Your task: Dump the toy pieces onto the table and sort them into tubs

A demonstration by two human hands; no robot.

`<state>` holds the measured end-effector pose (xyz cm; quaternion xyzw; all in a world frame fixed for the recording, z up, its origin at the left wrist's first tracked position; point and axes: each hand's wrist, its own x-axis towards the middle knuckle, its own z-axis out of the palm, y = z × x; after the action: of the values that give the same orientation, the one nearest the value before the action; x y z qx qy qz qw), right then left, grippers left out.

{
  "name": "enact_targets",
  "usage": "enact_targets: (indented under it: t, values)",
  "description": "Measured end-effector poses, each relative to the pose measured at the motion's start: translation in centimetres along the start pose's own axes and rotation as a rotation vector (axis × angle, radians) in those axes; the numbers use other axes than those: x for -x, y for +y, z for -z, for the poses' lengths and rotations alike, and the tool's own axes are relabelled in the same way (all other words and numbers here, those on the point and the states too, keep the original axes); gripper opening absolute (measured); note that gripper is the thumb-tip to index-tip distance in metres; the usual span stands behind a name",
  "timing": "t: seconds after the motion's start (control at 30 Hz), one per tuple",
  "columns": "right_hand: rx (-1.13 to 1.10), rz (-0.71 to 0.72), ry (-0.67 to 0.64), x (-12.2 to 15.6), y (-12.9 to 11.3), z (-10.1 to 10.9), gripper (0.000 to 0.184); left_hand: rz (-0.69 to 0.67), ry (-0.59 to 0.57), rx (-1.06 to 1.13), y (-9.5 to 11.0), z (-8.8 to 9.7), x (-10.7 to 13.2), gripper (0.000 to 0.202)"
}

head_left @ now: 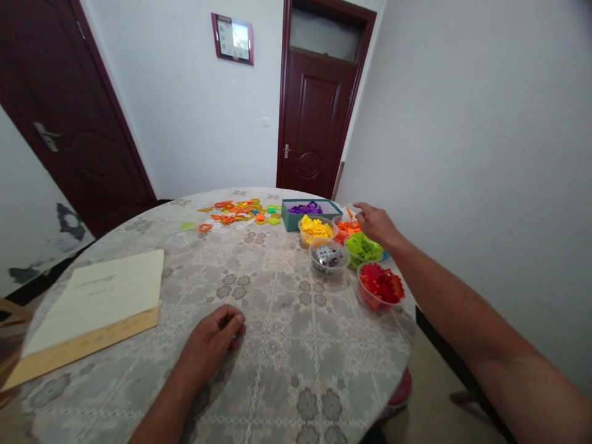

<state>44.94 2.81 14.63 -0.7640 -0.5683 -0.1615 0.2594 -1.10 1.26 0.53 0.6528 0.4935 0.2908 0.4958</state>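
My right hand reaches over the clear bowl of orange pieces. Its fingers are closed at the tips, where a small orange plastic piece shows; the bowl's far side is partly hidden. Loosely curled, my left hand rests on the patterned tablecloth with nothing visible in it. Around my right hand stand clear bowls of yellow pieces, grey pieces, lime green pieces and red pieces.
A green box holding purple pieces stands behind the bowls. Loose orange, yellow and green pieces lie at the far side. A clear lid lies left of centre. Pale paper with a drawing covers the left edge.
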Motion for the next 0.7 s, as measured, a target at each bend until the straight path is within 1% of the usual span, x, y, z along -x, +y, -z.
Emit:
enact_targets:
  t: [0.07,0.13,0.17,0.2,0.27,0.3,0.37,0.43,0.5,0.6,0.7]
  values:
    - [-0.056,0.008,0.055,1.5,-0.1,0.4,0.038,0.003,0.005,-0.018,-0.3,0.0,-0.1,0.036]
    - [-0.195,0.064,0.122,4.7,-1.5,0.7,0.033,-0.002,0.005,-0.054,-0.6,0.1,-0.1,0.037]
    - [-0.284,0.122,0.129,6.9,-2.6,0.6,0.031,-0.005,0.003,-0.081,-0.6,0.1,0.0,0.038]
    - [-0.373,0.203,0.099,9.2,-4.0,0.4,0.029,-0.01,0.002,-0.108,-0.7,0.1,0.0,0.039]
    - [-0.521,0.413,-0.06,13.8,-6.9,-0.9,0.028,-0.017,0.007,-0.154,-0.8,0.1,0.1,0.04]
    - [-0.566,0.54,-0.15,15.8,-8.4,-1.8,0.03,-0.019,0.012,-0.177,-0.8,0.1,0.2,0.041]
    - [-0.565,0.757,-0.331,18.8,-11.0,-4.2,0.033,-0.016,0.027,-0.236,-1.0,0.1,0.2,0.041]
    - [-0.509,0.833,-0.467,20.3,-12.9,-6.8,0.035,-0.014,0.051,-0.309,-1.2,0.1,0.2,0.042]
    - [-0.468,0.837,-0.532,20.9,-13.8,-9.0,0.033,-0.024,0.081,-0.369,-1.1,0.0,0.3,0.042]
    - [-0.504,0.798,-0.504,21.1,-14.0,-10.8,0.031,-0.046,0.114,-0.394,-0.4,-0.3,0.7,0.041]
    - [-0.609,0.752,-0.456,21.4,-13.6,-11.2,0.029,-0.053,0.122,-0.377,0.4,-0.7,1.2,0.04]
